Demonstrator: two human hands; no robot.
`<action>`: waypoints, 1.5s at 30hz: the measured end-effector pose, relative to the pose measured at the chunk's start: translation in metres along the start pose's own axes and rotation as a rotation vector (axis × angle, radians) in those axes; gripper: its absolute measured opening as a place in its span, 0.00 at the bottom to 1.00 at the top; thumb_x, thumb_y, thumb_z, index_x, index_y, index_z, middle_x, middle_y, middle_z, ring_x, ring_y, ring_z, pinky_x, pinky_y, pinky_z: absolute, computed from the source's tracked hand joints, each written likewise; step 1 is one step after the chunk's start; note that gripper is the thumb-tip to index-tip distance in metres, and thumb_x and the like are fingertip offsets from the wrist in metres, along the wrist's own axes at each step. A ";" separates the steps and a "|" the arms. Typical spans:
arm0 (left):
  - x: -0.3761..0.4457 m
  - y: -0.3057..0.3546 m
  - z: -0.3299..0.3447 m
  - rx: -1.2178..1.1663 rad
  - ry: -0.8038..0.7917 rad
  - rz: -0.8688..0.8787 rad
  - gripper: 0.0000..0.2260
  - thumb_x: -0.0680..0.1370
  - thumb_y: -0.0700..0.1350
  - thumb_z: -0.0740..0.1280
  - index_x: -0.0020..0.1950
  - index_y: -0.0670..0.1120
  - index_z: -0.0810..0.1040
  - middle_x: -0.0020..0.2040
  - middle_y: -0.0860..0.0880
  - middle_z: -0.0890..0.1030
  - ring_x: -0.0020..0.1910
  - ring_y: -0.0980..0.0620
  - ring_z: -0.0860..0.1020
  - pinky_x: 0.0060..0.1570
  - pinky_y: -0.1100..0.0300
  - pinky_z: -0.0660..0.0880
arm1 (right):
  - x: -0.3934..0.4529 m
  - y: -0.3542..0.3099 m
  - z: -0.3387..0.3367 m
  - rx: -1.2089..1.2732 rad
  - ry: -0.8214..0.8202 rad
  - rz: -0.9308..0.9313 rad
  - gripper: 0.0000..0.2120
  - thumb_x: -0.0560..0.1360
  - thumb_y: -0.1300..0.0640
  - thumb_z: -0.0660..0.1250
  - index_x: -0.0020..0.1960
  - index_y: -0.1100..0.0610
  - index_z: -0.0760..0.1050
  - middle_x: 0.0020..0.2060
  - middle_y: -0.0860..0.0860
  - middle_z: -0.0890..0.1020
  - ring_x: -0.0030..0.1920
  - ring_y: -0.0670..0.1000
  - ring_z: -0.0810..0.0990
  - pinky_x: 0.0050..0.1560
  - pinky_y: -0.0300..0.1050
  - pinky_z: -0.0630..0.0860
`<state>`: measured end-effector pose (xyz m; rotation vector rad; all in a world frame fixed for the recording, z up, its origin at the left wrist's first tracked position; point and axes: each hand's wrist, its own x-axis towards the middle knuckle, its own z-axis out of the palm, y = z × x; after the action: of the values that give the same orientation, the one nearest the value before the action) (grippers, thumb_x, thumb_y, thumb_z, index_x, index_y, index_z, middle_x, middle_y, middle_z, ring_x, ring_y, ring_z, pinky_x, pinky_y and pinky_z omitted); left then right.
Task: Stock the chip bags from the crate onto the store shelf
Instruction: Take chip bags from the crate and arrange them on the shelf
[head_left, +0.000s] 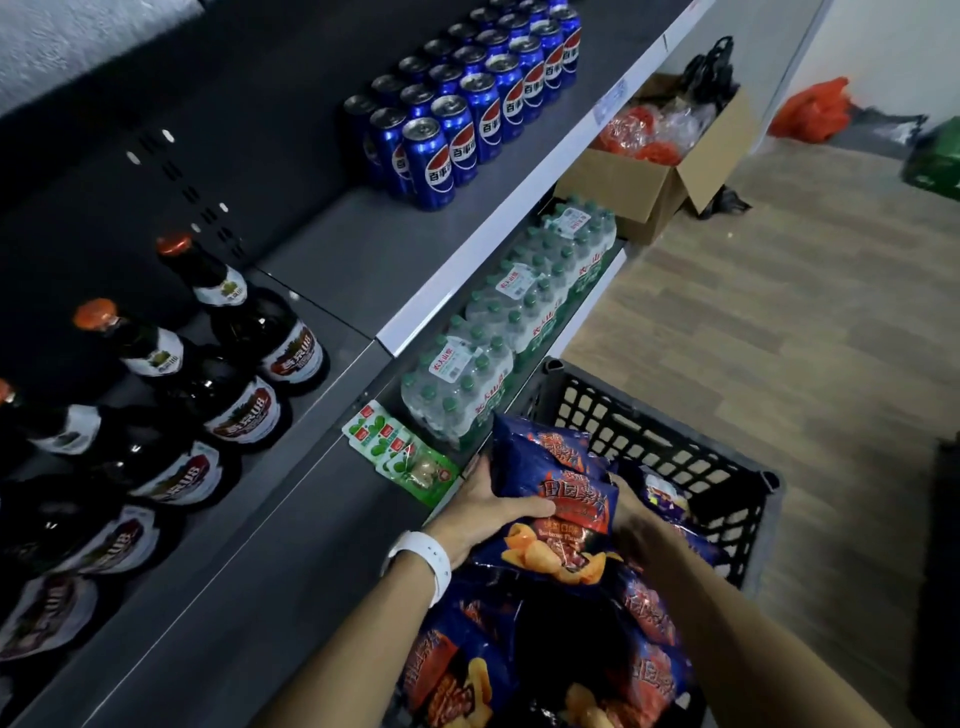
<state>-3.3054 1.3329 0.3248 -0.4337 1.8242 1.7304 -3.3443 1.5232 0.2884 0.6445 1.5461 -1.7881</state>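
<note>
A dark blue chip bag (558, 499) with red lettering is held above the black plastic crate (675, 441). My left hand (485, 512), with a white watch on its wrist, grips the bag's left side. My right hand (631, 512) holds its right side, mostly hidden behind the bag. Several more blue chip bags (571, 654) lie piled in the crate below. The grey store shelf (291, 545) runs along the left, just beside the held bag.
Dark beer bottles (228, 374) stand on the left of an upper shelf, blue cola cans (467, 104) further back. Shrink-wrapped water bottles (509, 332) and green snack packets (400, 452) fill the lower shelf. An open cardboard box (654, 176) sits on the wooden floor.
</note>
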 end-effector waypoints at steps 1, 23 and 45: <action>-0.001 0.003 0.000 -0.014 -0.023 -0.009 0.48 0.58 0.55 0.83 0.73 0.57 0.63 0.65 0.53 0.78 0.63 0.52 0.77 0.65 0.47 0.73 | -0.005 -0.004 -0.003 -0.022 -0.005 -0.028 0.18 0.79 0.75 0.58 0.34 0.62 0.76 0.21 0.50 0.79 0.20 0.42 0.77 0.23 0.34 0.74; -0.144 0.104 0.023 -0.256 0.010 -0.068 0.27 0.60 0.47 0.81 0.57 0.49 0.78 0.48 0.53 0.86 0.48 0.56 0.83 0.50 0.60 0.77 | -0.170 -0.102 0.028 0.064 -0.265 -0.088 0.37 0.76 0.28 0.55 0.68 0.56 0.77 0.63 0.62 0.80 0.63 0.64 0.79 0.69 0.62 0.70; -0.265 0.182 0.011 -0.211 0.158 0.257 0.22 0.67 0.44 0.79 0.60 0.46 0.80 0.56 0.46 0.84 0.56 0.47 0.82 0.60 0.49 0.77 | -0.293 -0.174 0.094 -0.268 -0.215 -0.539 0.16 0.83 0.43 0.56 0.63 0.52 0.72 0.56 0.49 0.80 0.53 0.43 0.82 0.51 0.41 0.76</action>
<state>-3.2064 1.3213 0.6300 -0.4470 1.8799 2.1304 -3.2805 1.4922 0.6350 -0.1083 1.8763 -1.8913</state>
